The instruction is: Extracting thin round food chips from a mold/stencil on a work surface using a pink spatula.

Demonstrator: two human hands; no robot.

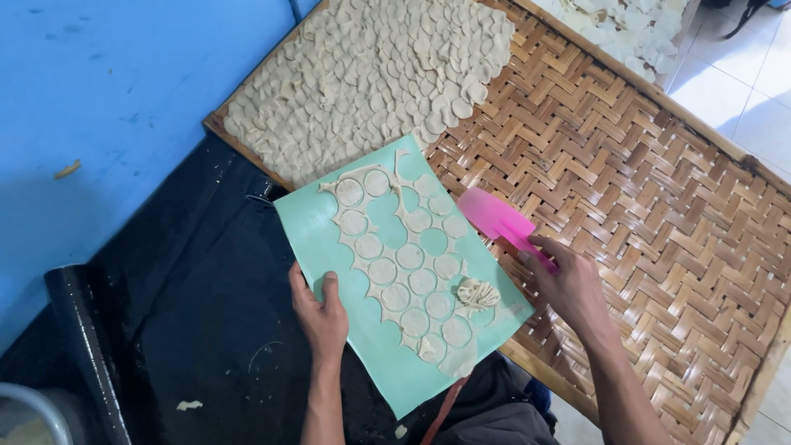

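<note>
A: What does your left hand [323, 311] do?

B: Your left hand holds the near edge of the green mat [329, 239]. The thumb lies on top of the mat and the other fingers go under it, so the hand is pinching the mat. The mat is tilted, with its far end over the woven bamboo tray [659, 214].

A: And your right hand [568, 284]?

B: Your right hand is closed around the handle of the pink scraper [494, 216]. The flat blade points away from the hand, toward the far edge of the mat, and it sits just beside that edge, above the tray.

A: Where is the dough?

B: The dough sheet [408, 272] lies on the mat, between your two hands. It is cut into many round discs, and some round holes show the green mat through them. A small crumpled dough lump [478, 292] lies on the sheet, close to your right hand.

A: What is beyond your hands?

B: Further from your left hand, a big pile of cut dough rounds [371, 74] covers the far part of the tray. Under your left forearm there is a dark cloth [198, 313], and to the outer side of it a blue surface [107, 107].
</note>
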